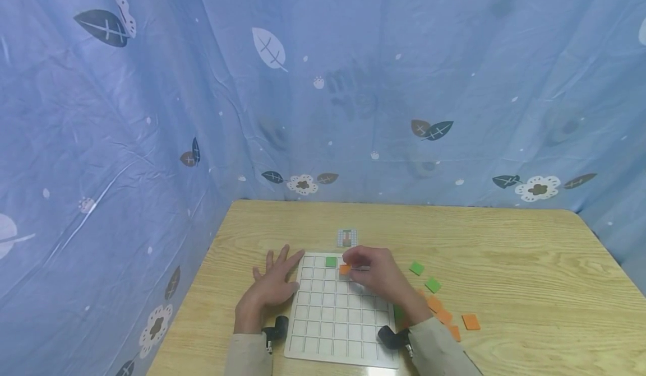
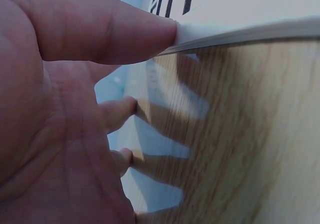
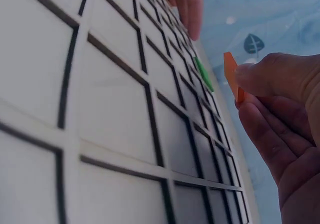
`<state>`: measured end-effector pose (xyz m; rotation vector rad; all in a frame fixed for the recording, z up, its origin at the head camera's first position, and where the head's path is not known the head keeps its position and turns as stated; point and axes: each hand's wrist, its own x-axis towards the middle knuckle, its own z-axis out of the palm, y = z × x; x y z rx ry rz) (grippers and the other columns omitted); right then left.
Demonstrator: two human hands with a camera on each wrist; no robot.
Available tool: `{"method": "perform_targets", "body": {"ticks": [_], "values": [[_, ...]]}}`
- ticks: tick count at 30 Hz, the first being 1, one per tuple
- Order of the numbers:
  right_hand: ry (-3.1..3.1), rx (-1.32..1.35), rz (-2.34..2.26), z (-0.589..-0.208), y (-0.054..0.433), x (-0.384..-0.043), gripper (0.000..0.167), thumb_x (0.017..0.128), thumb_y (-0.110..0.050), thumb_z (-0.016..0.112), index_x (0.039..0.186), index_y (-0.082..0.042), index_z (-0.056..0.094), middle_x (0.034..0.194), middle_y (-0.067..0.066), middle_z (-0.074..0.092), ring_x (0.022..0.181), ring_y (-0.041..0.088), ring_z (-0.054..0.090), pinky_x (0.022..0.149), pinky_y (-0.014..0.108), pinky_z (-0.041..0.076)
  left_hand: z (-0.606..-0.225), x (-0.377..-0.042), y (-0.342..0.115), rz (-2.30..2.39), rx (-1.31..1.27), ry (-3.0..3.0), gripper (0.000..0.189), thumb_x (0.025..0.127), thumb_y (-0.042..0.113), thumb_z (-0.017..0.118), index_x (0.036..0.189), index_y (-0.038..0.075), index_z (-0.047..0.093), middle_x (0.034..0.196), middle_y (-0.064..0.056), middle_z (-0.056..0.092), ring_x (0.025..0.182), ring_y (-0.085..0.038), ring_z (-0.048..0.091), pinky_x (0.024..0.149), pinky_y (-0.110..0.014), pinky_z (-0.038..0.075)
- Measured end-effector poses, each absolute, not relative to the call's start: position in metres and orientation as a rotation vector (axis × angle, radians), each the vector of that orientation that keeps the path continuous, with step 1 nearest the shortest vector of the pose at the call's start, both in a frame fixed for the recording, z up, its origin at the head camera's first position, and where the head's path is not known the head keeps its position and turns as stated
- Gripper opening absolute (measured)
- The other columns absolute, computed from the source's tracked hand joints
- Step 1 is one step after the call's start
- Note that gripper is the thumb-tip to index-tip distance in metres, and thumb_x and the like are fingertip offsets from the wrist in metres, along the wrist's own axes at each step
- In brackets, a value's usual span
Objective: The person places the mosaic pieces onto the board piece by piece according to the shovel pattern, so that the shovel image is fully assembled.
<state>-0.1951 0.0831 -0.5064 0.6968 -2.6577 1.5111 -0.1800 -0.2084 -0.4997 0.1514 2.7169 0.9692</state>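
A white grid board (image 1: 327, 314) with square cells lies flat on the table, one green square tile (image 1: 330, 261) sitting in a cell of its far row. My right hand (image 1: 378, 272) pinches an orange square tile (image 1: 345, 269) between thumb and fingertips, over the board's far part. In the right wrist view that orange tile (image 3: 232, 78) is tilted on edge, a little above the grid. At the board's left side my left hand (image 1: 275, 283) rests with fingers spread on the table. Its thumb (image 2: 115, 31) touches the board's edge in the left wrist view.
Right of the board lie loose green tiles (image 1: 432, 284) and several orange tiles (image 1: 444, 316), some partly hidden by the right forearm. One orange tile (image 1: 471, 322) lies apart. Beyond the board is a small printed pattern card (image 1: 347, 237). A blue curtain (image 1: 353, 112) hangs behind the table.
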Motion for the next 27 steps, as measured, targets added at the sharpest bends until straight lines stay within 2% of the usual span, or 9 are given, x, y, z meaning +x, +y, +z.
{"method": "perform_targets", "body": {"ticks": [9, 15, 27], "values": [[-2.726, 0.624, 1.471, -0.517, 0.076, -0.199, 0.029, 0.089, -0.008, 0.089, 0.117, -0.013, 0.081, 0.113, 0.0, 0.083, 0.104, 0.017, 0.078, 0.094, 0.035, 0.065, -0.499, -0.18, -0.208, 0.979, 0.146, 2.714, 0.08, 0.092, 0.007, 0.066, 0.168, 0.024, 0.046, 0.184, -0.019, 0.016, 0.168, -0.054, -0.008, 0.121, -0.088, -0.014], [-2.745, 0.611, 1.452, -0.519, 0.074, -0.199, 0.031, 0.089, -0.006, 0.088, 0.118, -0.015, 0.081, 0.116, -0.003, 0.083, 0.107, 0.016, 0.079, 0.097, 0.04, 0.066, -0.5, -0.179, -0.208, 0.983, 0.145, 2.716, 0.08, 0.092, 0.007, 0.066, 0.168, 0.024, 0.047, 0.184, -0.019, 0.016, 0.168, -0.055, -0.008, 0.121, -0.088, -0.014], [-2.763, 0.688, 1.281, -0.519, 0.07, -0.2, 0.032, 0.087, 0.0, 0.084, 0.115, -0.015, 0.082, 0.114, -0.003, 0.083, 0.108, 0.016, 0.079, 0.098, 0.039, 0.065, -0.501, -0.18, -0.207, 0.97, 0.145, 2.722, 0.081, 0.091, 0.007, 0.064, 0.168, 0.022, 0.046, 0.183, -0.021, 0.016, 0.168, -0.055, -0.007, 0.12, -0.089, -0.014]]}}
